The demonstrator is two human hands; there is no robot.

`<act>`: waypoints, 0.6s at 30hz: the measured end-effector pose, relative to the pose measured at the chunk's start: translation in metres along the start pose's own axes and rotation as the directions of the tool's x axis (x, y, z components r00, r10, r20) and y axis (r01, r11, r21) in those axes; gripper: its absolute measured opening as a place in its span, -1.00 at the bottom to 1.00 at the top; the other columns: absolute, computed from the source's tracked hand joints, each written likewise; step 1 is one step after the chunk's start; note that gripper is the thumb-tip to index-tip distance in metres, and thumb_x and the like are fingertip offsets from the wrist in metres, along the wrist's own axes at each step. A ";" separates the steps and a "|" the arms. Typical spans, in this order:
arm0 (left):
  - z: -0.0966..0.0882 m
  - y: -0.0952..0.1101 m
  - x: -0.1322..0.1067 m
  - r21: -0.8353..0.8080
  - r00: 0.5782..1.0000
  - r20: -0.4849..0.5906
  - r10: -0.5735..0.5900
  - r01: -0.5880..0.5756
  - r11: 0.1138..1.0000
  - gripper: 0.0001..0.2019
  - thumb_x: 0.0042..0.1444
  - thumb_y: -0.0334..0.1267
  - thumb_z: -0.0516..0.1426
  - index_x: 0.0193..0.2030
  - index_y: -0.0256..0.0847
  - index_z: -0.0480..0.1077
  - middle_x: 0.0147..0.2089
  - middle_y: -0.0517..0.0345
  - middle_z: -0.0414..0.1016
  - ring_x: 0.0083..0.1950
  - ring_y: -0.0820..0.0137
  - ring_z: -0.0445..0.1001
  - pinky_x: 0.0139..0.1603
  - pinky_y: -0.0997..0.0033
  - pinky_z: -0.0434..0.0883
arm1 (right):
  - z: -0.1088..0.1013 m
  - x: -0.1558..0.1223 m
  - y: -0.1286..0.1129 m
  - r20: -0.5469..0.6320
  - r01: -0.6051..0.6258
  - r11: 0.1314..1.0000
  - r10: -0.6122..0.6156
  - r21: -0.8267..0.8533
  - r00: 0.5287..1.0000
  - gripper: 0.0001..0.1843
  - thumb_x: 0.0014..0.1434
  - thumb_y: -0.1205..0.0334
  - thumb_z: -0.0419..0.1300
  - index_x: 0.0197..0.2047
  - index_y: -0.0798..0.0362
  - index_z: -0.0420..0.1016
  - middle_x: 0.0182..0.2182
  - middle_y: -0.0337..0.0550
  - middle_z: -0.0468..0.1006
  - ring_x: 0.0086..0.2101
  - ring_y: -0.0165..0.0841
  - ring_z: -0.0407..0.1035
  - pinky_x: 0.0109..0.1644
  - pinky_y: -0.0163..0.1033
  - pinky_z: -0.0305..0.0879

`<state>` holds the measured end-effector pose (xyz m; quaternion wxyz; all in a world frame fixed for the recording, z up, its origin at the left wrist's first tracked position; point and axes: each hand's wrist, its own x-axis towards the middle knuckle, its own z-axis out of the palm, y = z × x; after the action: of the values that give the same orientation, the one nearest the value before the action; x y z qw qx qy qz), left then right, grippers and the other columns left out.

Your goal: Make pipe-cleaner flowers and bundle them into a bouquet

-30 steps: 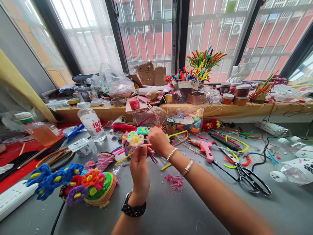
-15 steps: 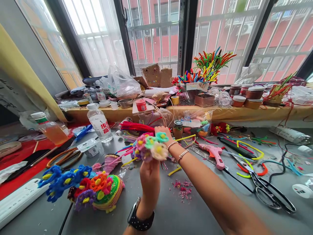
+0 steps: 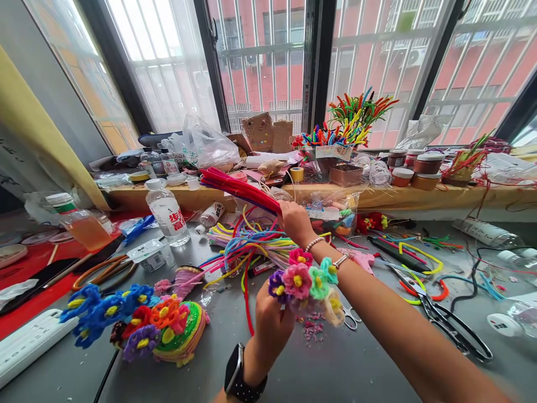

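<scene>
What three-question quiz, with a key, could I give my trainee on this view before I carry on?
1. Which hand holds the red bundle?
2. True or false: in the image, the blue flowers are left of the large scissors.
3. The left hand holds: (A) a glue gun, (B) a flower bunch, (C) a bottle.

Key: 1. The right hand. 2. True. 3. B.

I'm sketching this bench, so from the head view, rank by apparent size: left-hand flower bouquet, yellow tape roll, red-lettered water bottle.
1. Flower bouquet, helped by being nearest the camera
2. Red-lettered water bottle
3. Yellow tape roll
</scene>
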<state>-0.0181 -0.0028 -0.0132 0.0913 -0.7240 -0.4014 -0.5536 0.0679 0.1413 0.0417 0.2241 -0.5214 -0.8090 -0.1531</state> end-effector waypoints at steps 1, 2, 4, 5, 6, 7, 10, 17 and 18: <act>0.000 0.001 0.000 -0.009 1.000 0.005 0.011 -0.011 1.000 -0.82 -0.09 -0.43 -0.04 -0.58 -0.22 0.35 -0.57 0.11 0.44 -0.49 0.41 0.42 -0.53 0.50 0.32 | 0.000 -0.003 0.000 0.008 0.014 1.000 -0.014 0.000 1.000 -0.64 0.19 0.32 -0.24 0.02 0.20 0.13 -0.18 0.06 0.38 -0.20 -0.24 0.23 -0.18 -0.21 0.12; 0.000 0.002 0.000 -0.023 1.000 0.007 0.021 -0.021 1.000 -0.82 -0.09 -0.43 -0.04 -0.58 -0.22 0.34 -0.57 0.12 0.43 -0.50 0.42 0.41 -0.54 0.51 0.31 | 0.000 -0.005 0.000 0.021 0.031 1.000 -0.031 0.000 0.999 -0.63 0.19 0.33 -0.24 0.03 0.20 0.12 -0.18 0.06 0.38 -0.20 -0.24 0.23 -0.18 -0.20 0.11; 0.001 0.003 0.000 -0.051 0.999 0.000 0.041 -0.041 0.998 -0.83 -0.08 -0.44 -0.03 -0.57 -0.23 0.33 -0.58 0.12 0.41 -0.51 0.43 0.39 -0.55 0.52 0.29 | 0.005 -0.011 -0.003 0.065 0.069 0.998 -0.069 0.003 0.996 -0.63 0.18 0.34 -0.22 0.04 0.17 0.12 -0.19 0.05 0.39 -0.21 -0.23 0.23 -0.18 -0.18 0.11; 0.002 0.003 0.000 -0.058 0.999 -0.007 0.047 -0.048 0.997 -0.84 -0.08 -0.44 -0.03 -0.56 -0.23 0.33 -0.58 0.12 0.41 -0.52 0.43 0.39 -0.56 0.52 0.29 | 0.009 -0.013 -0.006 0.095 0.088 0.996 -0.088 0.007 0.992 -0.64 0.18 0.33 -0.19 0.03 0.16 0.14 -0.20 0.04 0.40 -0.20 -0.23 0.24 -0.18 -0.17 0.12; 0.002 0.003 0.000 -0.060 0.999 -0.012 0.052 -0.053 0.997 -0.85 -0.08 -0.44 -0.03 -0.54 -0.23 0.33 -0.58 0.11 0.41 -0.52 0.42 0.38 -0.56 0.52 0.28 | 0.013 -0.016 -0.009 0.129 0.102 0.995 -0.103 0.012 0.986 -0.66 0.16 0.32 -0.16 0.00 0.15 0.18 -0.21 0.04 0.41 -0.20 -0.22 0.24 -0.19 -0.16 0.13; 0.002 0.003 0.000 -0.058 0.998 -0.015 0.053 -0.054 0.997 -0.85 -0.08 -0.44 -0.03 -0.53 -0.24 0.33 -0.57 0.11 0.41 -0.52 0.42 0.38 -0.57 0.51 0.28 | 0.018 -0.019 -0.013 0.165 0.112 0.994 -0.114 0.018 0.980 -0.69 0.15 0.29 -0.12 -0.06 0.16 0.25 -0.23 0.05 0.43 -0.19 -0.20 0.24 -0.18 -0.14 0.13; 0.003 0.004 0.002 -0.042 0.998 -0.037 0.057 -0.058 0.997 -0.87 -0.09 -0.45 -0.03 -0.51 -0.23 0.31 -0.55 0.08 0.42 -0.49 0.39 0.39 -0.56 0.50 0.29 | 0.030 -0.024 -0.024 0.263 0.126 0.991 -0.134 0.044 0.955 -0.59 0.08 0.06 -0.01 -0.15 0.22 0.31 -0.24 0.11 0.44 -0.19 -0.16 0.26 -0.19 -0.10 0.17; 0.006 0.011 0.002 -0.050 0.995 -0.037 0.088 -0.090 0.995 -0.83 -0.11 -0.49 -0.06 -0.41 -0.21 0.29 -0.50 0.09 0.43 -0.46 0.39 0.41 -0.54 0.49 0.30 | 0.029 -0.020 -0.021 0.409 0.176 0.977 -0.211 0.124 0.887 -0.31 -0.12 -0.09 0.13 -0.01 0.22 0.18 -0.13 0.15 0.38 -0.17 -0.12 0.30 -0.20 -0.08 0.23; 0.006 0.012 0.001 -0.047 0.996 -0.030 0.081 -0.083 0.995 -0.82 -0.11 -0.49 -0.06 -0.41 -0.21 0.29 -0.51 0.10 0.43 -0.47 0.39 0.40 -0.54 0.49 0.30 | 0.028 -0.020 -0.019 0.420 0.186 0.973 -0.227 0.136 0.879 -0.33 -0.11 -0.06 0.14 0.00 0.17 0.17 -0.11 0.13 0.38 -0.16 -0.16 0.30 -0.19 -0.11 0.23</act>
<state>-0.0056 -0.0064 -0.0113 0.1023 -0.7339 -0.3567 -0.5690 0.0520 0.1318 0.0074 0.0449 -0.4423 -0.8955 -0.0194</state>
